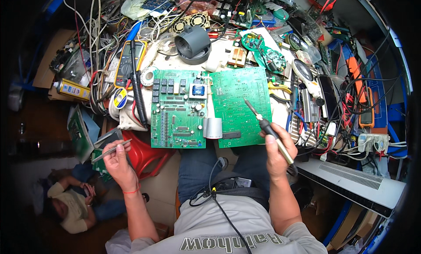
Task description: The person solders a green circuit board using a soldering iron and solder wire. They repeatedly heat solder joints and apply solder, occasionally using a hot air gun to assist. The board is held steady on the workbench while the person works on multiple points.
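Note:
My right hand (279, 154) is closed around the handle of a soldering iron (266, 125). Its tip points up and left over the bare green underside of a circuit board (237, 94); whether it touches I cannot tell. Beside that board, to the left, lies a second green circuit board (169, 133), component side up, with relays, chips and a blue transformer (198, 91). A grey ribbon cable (213, 128) bridges the two at their near edges. Off to the left, away from the boards, my left hand (119, 166) pinches metal tweezers (102, 155).
Left of the boards are a yellow multimeter (130, 63), a black coiled tube (137, 85) and solder spools (119, 98). Dark grey cups (192, 42) stand behind. Yellow-handled pliers (279, 88) and cable clutter lie right. Below left are a red stool (147, 155) and another person (72, 201).

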{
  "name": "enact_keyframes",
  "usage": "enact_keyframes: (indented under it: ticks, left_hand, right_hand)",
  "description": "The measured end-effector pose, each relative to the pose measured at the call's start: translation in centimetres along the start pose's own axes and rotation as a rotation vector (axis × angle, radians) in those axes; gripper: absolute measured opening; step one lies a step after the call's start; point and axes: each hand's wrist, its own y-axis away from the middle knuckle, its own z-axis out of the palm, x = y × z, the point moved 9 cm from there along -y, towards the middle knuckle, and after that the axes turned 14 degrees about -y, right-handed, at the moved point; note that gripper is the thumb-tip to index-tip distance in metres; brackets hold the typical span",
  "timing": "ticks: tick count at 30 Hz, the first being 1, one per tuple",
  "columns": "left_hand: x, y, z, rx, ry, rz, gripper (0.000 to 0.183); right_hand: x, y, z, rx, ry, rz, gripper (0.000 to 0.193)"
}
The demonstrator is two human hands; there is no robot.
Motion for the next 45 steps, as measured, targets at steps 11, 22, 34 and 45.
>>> enact_keyframes:
  ticks: [11, 22, 34, 45]
  left_hand:
    - [7.5, 1.1, 12.2, -0.342, 0.068, 0.124, 0.016]
    - [7.7, 2.0, 17.1, -0.618, -0.095, 0.122, 0.02]
    - [12.3, 3.2, 20.0, -0.617, -0.24, 0.42, 0.024]
    - [10.9, 1.6, 21.1, -0.546, -0.151, 0.293, 0.021]
  right_hand:
    - [1.2, -2.2, 4.1, -0.108, 0.151, -0.089, 0.031]
    - [0.1, -0.9, -0.1, -0.012, 0.14, -0.036, 0.035]
    - [-2.1, 0.0, -3.8, 0.103, 0.108, -0.075, 0.031]
    - [-1.5, 0.8, -3.8, 0.082, 0.088, -0.059, 0.031]
